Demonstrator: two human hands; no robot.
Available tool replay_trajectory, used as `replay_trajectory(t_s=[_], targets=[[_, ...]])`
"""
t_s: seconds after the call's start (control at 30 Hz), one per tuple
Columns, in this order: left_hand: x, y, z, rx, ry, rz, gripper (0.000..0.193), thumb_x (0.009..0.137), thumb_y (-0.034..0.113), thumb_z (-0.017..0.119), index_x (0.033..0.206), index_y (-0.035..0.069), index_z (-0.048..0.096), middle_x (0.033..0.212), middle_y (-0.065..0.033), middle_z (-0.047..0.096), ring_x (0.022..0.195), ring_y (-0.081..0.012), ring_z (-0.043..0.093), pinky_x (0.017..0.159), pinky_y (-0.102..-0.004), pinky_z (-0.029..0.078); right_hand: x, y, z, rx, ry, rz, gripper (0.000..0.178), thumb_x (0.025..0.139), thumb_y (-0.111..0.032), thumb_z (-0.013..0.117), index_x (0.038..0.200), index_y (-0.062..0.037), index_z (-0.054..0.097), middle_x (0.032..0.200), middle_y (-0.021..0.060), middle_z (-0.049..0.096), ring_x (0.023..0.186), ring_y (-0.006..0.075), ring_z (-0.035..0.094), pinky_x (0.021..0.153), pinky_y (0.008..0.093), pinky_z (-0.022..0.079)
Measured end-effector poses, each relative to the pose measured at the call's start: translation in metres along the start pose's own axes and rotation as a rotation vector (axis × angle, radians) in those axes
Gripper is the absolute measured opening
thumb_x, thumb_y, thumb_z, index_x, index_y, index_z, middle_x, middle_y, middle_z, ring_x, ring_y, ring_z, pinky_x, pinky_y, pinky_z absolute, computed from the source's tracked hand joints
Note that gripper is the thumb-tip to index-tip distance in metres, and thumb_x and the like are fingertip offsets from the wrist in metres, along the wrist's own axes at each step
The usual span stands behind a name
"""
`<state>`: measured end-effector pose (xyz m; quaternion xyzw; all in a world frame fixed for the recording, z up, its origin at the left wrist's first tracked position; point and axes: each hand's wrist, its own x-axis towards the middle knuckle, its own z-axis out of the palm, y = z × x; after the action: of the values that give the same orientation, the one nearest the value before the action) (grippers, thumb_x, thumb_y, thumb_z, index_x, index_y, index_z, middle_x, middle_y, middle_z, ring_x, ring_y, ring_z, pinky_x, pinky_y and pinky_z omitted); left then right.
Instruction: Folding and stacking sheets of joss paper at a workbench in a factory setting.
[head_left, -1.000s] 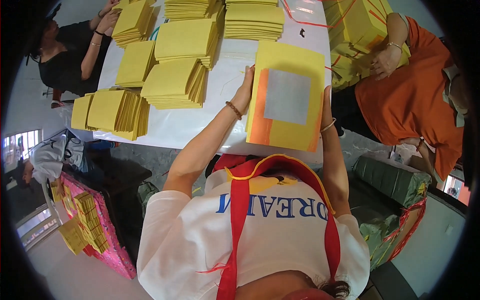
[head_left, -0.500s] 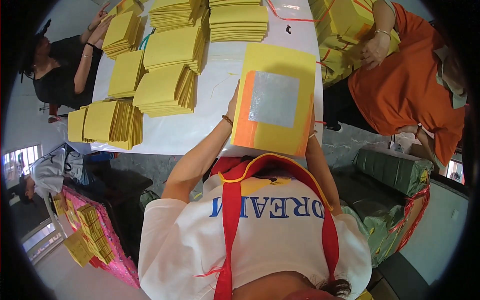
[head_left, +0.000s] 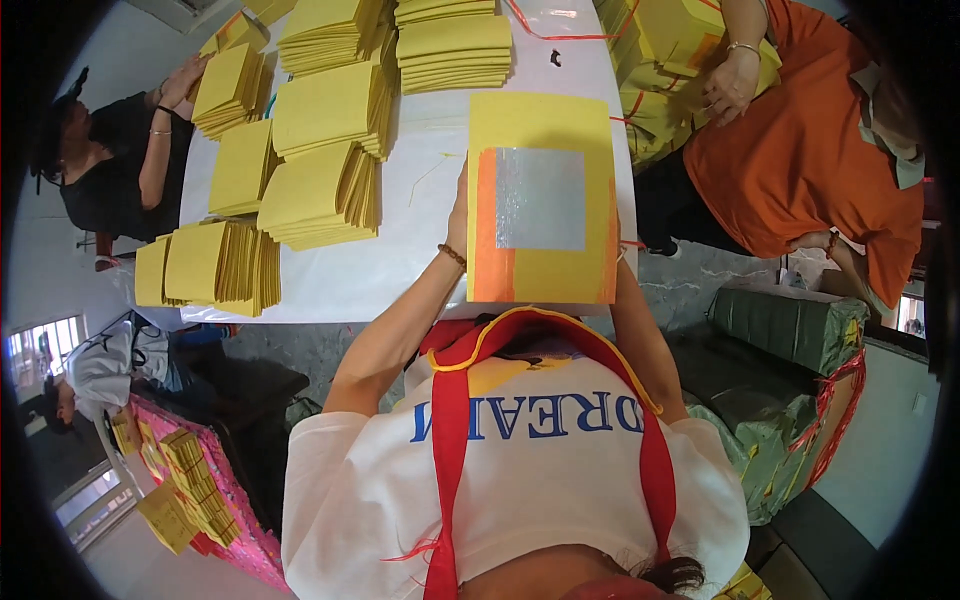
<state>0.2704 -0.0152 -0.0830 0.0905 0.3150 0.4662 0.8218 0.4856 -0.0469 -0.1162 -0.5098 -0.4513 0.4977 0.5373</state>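
Note:
A stack of yellow joss paper [head_left: 545, 125] with a silver foil square and orange side bands is held up in front of me, over the near edge of the table. My left hand [head_left: 460, 210] is closed at its left side, the fingers mostly behind the paper. On the opposite side my right hand [head_left: 620, 228] grips it too; little more than its edge and wrist shows. The paper hides the fingers of both hands and the tabletop behind it. To the left lie folded yellow paper bundles [head_left: 318, 200].
The white table [head_left: 420, 240] carries several more yellow bundles [head_left: 455, 55] and a red strap [head_left: 560, 37]. A person in black [head_left: 115, 160] works at its left side; one in orange [head_left: 800, 170] stands right beside stacked yellow packs [head_left: 665, 60]. Green wrapped bales [head_left: 785, 335] sit behind right.
The joss paper in my hands has turned slightly and now sits straighter. The table and its bundles have shifted a little left and down in view. The left person's hands have come together.

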Motion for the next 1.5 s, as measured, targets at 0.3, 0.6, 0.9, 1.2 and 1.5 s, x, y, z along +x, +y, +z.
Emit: replay_trajectory(t_s=[0.3,0.6,0.9,1.2,1.5], targets=[[-0.005,0.021,-0.006,0.553,0.017,0.379,0.058,0.097,0.044,0.026,0.139,0.004,0.027,0.140,-0.0106,0.034,0.125,-0.0219,0.038,0.102,-0.0367,0.034,0.008,-0.068,-0.017,0.194,-0.007,0.049,0.064,0.096,-0.047,0.029,0.142,-0.0045,0.020,0.146,0.0075,0.023,0.130,0.0196,0.030,0.105,0.0314,0.026],[-0.083,0.049,0.045,0.769,-0.093,0.622,0.067,0.095,0.052,0.018,0.140,0.003,0.024,0.147,-0.0111,0.022,0.134,-0.0252,0.024,0.109,-0.0420,0.016,-0.026,-0.126,-0.003,-0.064,-0.119,-0.355,0.078,0.091,-0.061,0.013,0.142,-0.0023,0.019,0.149,0.0111,0.016,0.139,0.0216,0.008,0.110,0.0384,0.003],[-0.126,0.062,0.059,1.749,-0.471,1.003,0.045,0.076,0.017,0.068,0.117,0.004,0.055,0.122,-0.0125,0.048,0.112,-0.0284,0.043,0.093,-0.0389,0.037,-0.037,-0.152,-0.006,-0.575,-0.428,-0.443,0.043,0.092,-0.041,0.039,0.117,-0.0110,0.058,0.126,0.0078,0.053,0.130,0.0274,0.034,0.107,0.0454,0.014],[-0.124,0.074,0.070,2.053,-0.688,0.947,0.039,0.076,0.020,0.066,0.111,0.003,0.057,0.106,-0.0113,0.057,0.095,-0.0286,0.053,0.080,-0.0349,0.045,-0.029,-0.137,-0.003,-0.500,-0.417,-0.372,0.009,0.081,-0.011,0.060,0.086,-0.0044,0.064,0.107,0.0067,0.063,0.121,0.0306,0.044,0.099,0.0392,0.033],[-0.106,0.090,0.080,1.638,-0.543,0.432,0.018,0.085,0.018,0.059,0.086,0.001,0.063,0.076,-0.0100,0.063,0.066,-0.0219,0.059,0.062,-0.0304,0.046,-0.028,-0.125,-0.008,-0.271,-0.409,-0.310,0.051,0.094,-0.041,0.029,0.093,-0.0034,0.063,0.110,0.0110,0.061,0.126,0.0308,0.035,0.105,0.0392,0.024]])
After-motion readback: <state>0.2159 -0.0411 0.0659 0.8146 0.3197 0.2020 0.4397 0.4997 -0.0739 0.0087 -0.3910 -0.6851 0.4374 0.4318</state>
